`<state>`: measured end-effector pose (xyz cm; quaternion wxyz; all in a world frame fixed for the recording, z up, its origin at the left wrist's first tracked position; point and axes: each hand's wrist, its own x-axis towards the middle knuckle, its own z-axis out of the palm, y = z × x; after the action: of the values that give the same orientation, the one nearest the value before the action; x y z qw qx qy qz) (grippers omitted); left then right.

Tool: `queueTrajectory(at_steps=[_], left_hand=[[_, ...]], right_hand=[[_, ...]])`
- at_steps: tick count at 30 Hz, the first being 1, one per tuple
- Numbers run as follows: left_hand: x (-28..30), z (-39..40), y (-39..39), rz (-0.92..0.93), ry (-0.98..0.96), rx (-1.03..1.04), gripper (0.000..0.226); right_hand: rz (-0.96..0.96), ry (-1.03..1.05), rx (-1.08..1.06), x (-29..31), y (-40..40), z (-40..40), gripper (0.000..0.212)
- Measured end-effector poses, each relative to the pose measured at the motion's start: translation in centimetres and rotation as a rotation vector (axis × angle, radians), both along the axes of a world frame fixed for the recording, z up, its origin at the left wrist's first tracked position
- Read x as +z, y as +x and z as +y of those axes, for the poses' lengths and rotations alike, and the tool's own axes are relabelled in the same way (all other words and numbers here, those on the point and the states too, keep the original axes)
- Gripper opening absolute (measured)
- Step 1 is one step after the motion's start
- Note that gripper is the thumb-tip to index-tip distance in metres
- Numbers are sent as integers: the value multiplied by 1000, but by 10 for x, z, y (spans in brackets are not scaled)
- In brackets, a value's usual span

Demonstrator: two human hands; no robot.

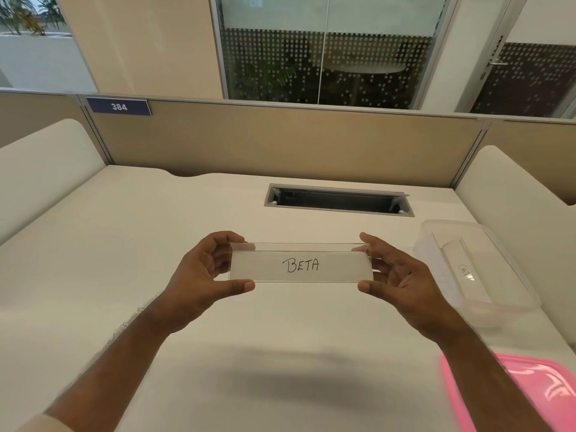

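Blue "384" plate (119, 106) on partition, far left. Left hand (199, 275) pinches left end of clear plastic nameplate holder with white "BETA" card (300, 265), held above cream desk (124, 244). Right hand (402, 279) pinches right end. Clear plastic container (498, 294) beside right hand; pink lid (548, 391) nearer.

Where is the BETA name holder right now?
Head view, centre: the BETA name holder is held above the desk between the left hand and right hand, with the clear tub to its right.
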<state>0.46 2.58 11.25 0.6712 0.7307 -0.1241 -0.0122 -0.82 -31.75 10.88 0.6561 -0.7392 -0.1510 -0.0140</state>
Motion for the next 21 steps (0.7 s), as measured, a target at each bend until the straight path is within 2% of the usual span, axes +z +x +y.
queueTrajectory(at_steps=[15, 21], left_hand=[[-13, -25, 11, 0, 6, -47, 69], [-38, -39, 24, -15, 175, -2, 76]], right_hand=[[-50, -62, -29, -4, 1, -29, 70], [-91, -106, -116, -3, -4, -53, 63]])
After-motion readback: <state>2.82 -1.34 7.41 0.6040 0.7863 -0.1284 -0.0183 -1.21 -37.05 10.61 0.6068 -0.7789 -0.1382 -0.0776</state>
